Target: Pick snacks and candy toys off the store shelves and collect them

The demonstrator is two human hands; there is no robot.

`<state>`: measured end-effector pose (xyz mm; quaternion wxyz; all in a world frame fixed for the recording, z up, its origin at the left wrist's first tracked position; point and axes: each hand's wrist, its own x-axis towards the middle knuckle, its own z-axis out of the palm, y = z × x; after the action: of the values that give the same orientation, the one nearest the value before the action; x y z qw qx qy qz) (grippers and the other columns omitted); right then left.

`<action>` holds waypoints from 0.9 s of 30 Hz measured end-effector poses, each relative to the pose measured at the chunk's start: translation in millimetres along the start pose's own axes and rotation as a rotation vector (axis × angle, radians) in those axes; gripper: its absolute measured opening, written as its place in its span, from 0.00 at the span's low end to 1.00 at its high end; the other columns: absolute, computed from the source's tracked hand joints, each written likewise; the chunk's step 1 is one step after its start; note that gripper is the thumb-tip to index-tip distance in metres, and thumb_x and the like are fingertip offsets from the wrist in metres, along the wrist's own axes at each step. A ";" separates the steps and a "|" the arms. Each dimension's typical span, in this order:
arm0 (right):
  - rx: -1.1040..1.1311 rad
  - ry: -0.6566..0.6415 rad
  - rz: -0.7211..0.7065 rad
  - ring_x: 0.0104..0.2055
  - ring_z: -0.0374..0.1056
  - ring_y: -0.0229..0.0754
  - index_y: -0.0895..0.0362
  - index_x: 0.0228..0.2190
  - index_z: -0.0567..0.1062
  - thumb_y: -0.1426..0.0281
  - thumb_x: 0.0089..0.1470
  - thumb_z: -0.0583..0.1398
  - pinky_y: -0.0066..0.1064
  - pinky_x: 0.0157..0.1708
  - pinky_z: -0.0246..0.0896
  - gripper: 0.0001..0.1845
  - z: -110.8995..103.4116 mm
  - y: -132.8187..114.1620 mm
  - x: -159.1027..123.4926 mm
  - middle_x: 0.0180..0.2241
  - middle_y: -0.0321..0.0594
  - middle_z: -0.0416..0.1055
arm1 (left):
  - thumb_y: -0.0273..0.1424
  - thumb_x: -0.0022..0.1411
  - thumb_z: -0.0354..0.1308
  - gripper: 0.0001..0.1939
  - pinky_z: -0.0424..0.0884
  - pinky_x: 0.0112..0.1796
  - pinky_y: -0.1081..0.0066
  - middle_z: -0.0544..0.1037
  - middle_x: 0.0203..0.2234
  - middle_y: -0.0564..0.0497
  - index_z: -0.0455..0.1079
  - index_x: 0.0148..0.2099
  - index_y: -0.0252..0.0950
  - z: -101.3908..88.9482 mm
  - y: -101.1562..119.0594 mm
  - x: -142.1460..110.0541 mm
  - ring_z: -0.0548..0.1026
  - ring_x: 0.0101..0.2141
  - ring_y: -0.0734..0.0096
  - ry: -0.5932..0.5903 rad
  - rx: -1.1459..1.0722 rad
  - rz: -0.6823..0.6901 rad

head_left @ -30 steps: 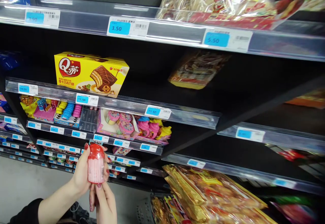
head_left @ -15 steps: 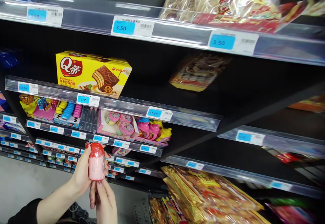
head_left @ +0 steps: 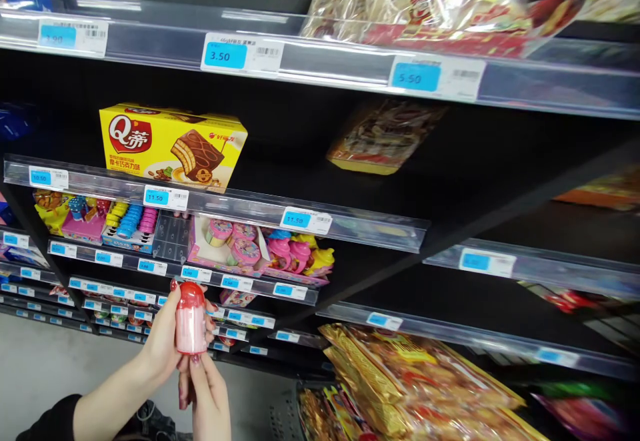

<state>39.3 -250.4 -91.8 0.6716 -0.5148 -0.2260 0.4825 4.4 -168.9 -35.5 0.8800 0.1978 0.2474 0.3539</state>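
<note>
A small candy-like container (head_left: 191,329) with a red domed lid and a see-through pink body stands upright between my hands, in front of the lower shelves. My left hand (head_left: 161,337) is wrapped round it from the left and behind, with fingertips showing at its right side. From below, my right hand (head_left: 209,387) pinches the base, thumb against the bottom rim and the other fingers bent under it. What is printed on the container is too blurred to read.
A yellow cake box (head_left: 173,144) sits on the shelf above. Below it are trays of small toys or sweets (head_left: 240,244). Gold snack packs (head_left: 410,374) lie at lower right, over a grey basket (head_left: 285,407). Clear price rails (head_left: 365,224) jut out along the shelf edges.
The camera view has turned slightly, so the upper shelves sit a little further left. Both hands keep the same hold on the container.
</note>
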 end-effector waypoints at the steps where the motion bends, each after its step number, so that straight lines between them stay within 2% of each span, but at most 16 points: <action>1: -0.025 0.022 -0.028 0.15 0.48 0.29 0.59 0.19 0.65 0.49 0.48 0.58 0.22 0.18 0.44 0.25 -1.1 -0.7 -0.3 0.12 0.28 0.54 | 0.48 0.59 0.48 0.25 0.68 0.25 0.75 0.75 0.25 0.47 0.70 0.38 0.29 2.3 -0.6 0.2 0.71 0.22 0.74 0.004 0.003 0.007; 3: -0.017 0.008 -0.036 0.15 0.50 0.29 0.59 0.19 0.66 0.49 0.47 0.59 0.22 0.19 0.45 0.25 -4.6 -1.6 0.2 0.12 0.29 0.55 | 0.51 0.59 0.46 0.27 0.68 0.23 0.74 0.76 0.25 0.47 0.70 0.41 0.31 6.1 -2.0 1.0 0.72 0.20 0.74 0.045 0.014 0.013; 6: 0.154 -0.137 0.089 0.13 0.51 0.29 0.58 0.23 0.67 0.48 0.42 0.62 0.23 0.16 0.44 0.24 -12.3 -2.1 3.7 0.12 0.29 0.58 | 0.54 0.57 0.44 0.29 0.65 0.19 0.78 0.73 0.16 0.51 0.69 0.31 0.32 6.9 -5.5 4.5 0.68 0.15 0.77 0.107 0.007 -0.005; 8: 0.252 -0.214 0.167 0.12 0.52 0.30 0.57 0.26 0.69 0.49 0.40 0.64 0.23 0.15 0.45 0.24 -17.6 -2.0 6.6 0.12 0.29 0.60 | 0.55 0.56 0.44 0.30 0.60 0.16 0.80 0.68 0.11 0.54 0.66 0.25 0.33 4.2 -9.1 8.2 0.65 0.12 0.80 0.072 -0.006 -0.025; 11: 0.273 -0.246 0.154 0.11 0.52 0.30 0.57 0.26 0.69 0.52 0.38 0.66 0.23 0.13 0.45 0.23 -22.7 -1.3 8.7 0.11 0.29 0.60 | 0.53 0.57 0.46 0.28 0.57 0.14 0.81 0.65 0.10 0.55 0.64 0.23 0.34 -0.3 -14.4 13.0 0.64 0.12 0.80 -0.038 -0.002 -0.040; 15: 0.250 -0.087 0.043 0.11 0.54 0.29 0.58 0.21 0.64 0.56 0.40 0.66 0.21 0.14 0.46 0.21 -22.1 -1.4 8.1 0.11 0.29 0.62 | 0.50 0.59 0.47 0.25 0.63 0.19 0.79 0.68 0.14 0.54 0.68 0.28 0.33 3.5 -15.3 13.7 0.67 0.16 0.77 -0.100 -0.068 0.038; 18: 0.183 0.026 -0.032 0.13 0.57 0.30 0.58 0.20 0.62 0.56 0.44 0.64 0.21 0.17 0.48 0.21 -19.5 -3.5 8.8 0.12 0.30 0.63 | 0.51 0.58 0.46 0.26 0.66 0.23 0.75 0.70 0.18 0.52 0.69 0.31 0.32 12.1 -11.4 10.7 0.68 0.19 0.76 -0.063 -0.136 0.039; 20: 0.126 0.035 -0.047 0.14 0.58 0.30 0.57 0.21 0.62 0.55 0.45 0.63 0.21 0.18 0.51 0.21 -19.2 -5.7 8.1 0.13 0.30 0.63 | 0.49 0.58 0.48 0.25 0.65 0.21 0.75 0.70 0.18 0.51 0.69 0.29 0.31 16.6 -10.1 7.6 0.67 0.18 0.75 -0.021 -0.118 0.005; 24: 0.075 -0.023 -0.047 0.17 0.59 0.31 0.57 0.24 0.65 0.53 0.46 0.61 0.23 0.21 0.55 0.20 -30.2 -7.3 0.5 0.16 0.31 0.64 | 0.47 0.55 0.50 0.22 0.67 0.19 0.73 0.71 0.16 0.51 0.70 0.28 0.33 18.1 -17.8 7.1 0.69 0.17 0.72 0.104 0.042 -0.066; 27: -0.024 0.062 -0.080 0.19 0.60 0.32 0.58 0.22 0.68 0.55 0.46 0.60 0.24 0.24 0.57 0.18 -60.6 -0.3 -7.7 0.17 0.32 0.64 | 0.49 0.50 0.54 0.21 0.72 0.23 0.68 0.74 0.18 0.50 0.71 0.29 0.34 16.7 -39.0 22.0 0.72 0.20 0.66 0.100 0.312 -0.221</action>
<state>84.6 -285.9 -112.3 0.6908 -0.5282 -0.2315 0.4361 48.2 -182.1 -49.0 0.8587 0.2856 0.3630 0.2219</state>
